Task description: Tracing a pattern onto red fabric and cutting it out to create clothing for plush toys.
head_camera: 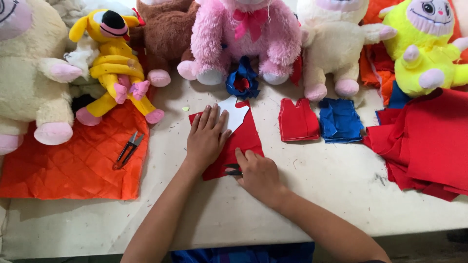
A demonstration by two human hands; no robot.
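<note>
Pink plush [246, 36], yellow plush [115, 63], thread snips [128, 149] on orange quilt [73, 165].

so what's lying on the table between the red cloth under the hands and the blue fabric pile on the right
A small red vest-shaped cut piece lies flat on the table, between the red cloth and the blue fabric pile, seen in the head view.
</note>
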